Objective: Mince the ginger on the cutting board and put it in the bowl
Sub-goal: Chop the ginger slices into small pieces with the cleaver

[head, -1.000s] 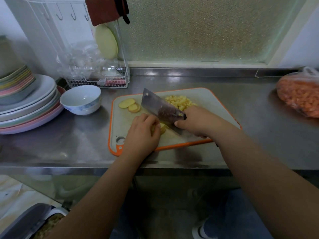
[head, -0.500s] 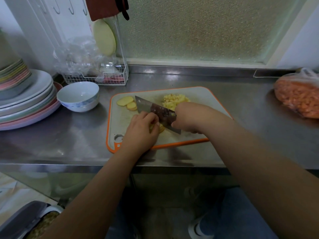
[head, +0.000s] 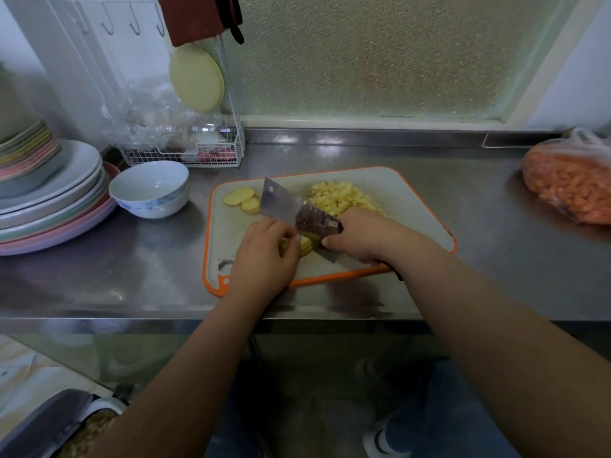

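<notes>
1. Head view, the key relation: a small stack of ginger slices (head: 305, 245) lies on the board (head: 413, 206), between the two hands. The left hand (head: 264, 256) holds it down with curled fingers; the cleaver (head: 297, 211) stands just to the right of these fingers, over the slices.
2. The right hand (head: 358, 239) is clenched around the cleaver handle, with the thumb near the blade. The blade's long axis runs from the near right to the far left, so it crosses the stack at an angle.
3. I judge that the next cut goes down on the stack. It depends on the narrow gap between the blade and the left fingers, which are very close.
4. The task's ginger is in three places, all on the board: the held stack, two loose slices (head: 243, 200) at the far left corner, and a minced pile (head: 340, 198) behind the right hand.
5. Containers: the bowl (head: 150, 190) stands on the surface (head: 148, 276) just left of the board, nearer to the left hand. It has no ginger in it; I cannot tell if a little water is at the bottom.
6. A bag (head: 572, 186) with orange pieces lies at the far right, well apart. Stacked plates (head: 49, 200) are left of the bowl.
</notes>
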`<state>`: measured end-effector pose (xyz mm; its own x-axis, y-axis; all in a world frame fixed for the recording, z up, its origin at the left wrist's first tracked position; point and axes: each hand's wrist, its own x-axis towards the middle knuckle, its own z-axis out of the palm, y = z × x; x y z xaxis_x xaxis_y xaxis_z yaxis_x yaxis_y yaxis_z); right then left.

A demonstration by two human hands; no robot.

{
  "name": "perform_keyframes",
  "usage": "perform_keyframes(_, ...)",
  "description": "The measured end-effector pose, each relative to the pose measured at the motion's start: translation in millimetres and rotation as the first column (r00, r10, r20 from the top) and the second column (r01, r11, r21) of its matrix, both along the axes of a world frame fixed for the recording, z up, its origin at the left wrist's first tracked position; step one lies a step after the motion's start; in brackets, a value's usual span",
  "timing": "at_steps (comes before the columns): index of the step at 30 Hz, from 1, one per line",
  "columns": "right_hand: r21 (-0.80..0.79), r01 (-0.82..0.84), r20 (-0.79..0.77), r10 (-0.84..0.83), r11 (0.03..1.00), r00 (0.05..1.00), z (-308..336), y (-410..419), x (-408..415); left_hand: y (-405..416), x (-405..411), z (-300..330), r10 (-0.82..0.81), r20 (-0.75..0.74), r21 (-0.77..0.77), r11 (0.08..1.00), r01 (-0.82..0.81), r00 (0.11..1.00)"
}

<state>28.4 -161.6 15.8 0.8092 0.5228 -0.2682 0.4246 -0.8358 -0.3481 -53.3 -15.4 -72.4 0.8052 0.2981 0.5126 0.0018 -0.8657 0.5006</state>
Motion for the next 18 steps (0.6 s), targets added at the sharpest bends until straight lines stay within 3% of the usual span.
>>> perform_keyframes(8, -0.065, -0.065, 0.157, 0.075, 0.996, 0.985, 24, 1, -14, 0, 2, 1, -0.051, -0.04, -0.034, 0.998, 0.049, 0.998)
perform_keyframes(18, -0.236, -0.078, 0.126, 0.11, 0.969, 0.986, 28, 16, -18, 4, 4, 3, -0.104, -0.097, -0.066, 0.993, 0.098, 0.99)
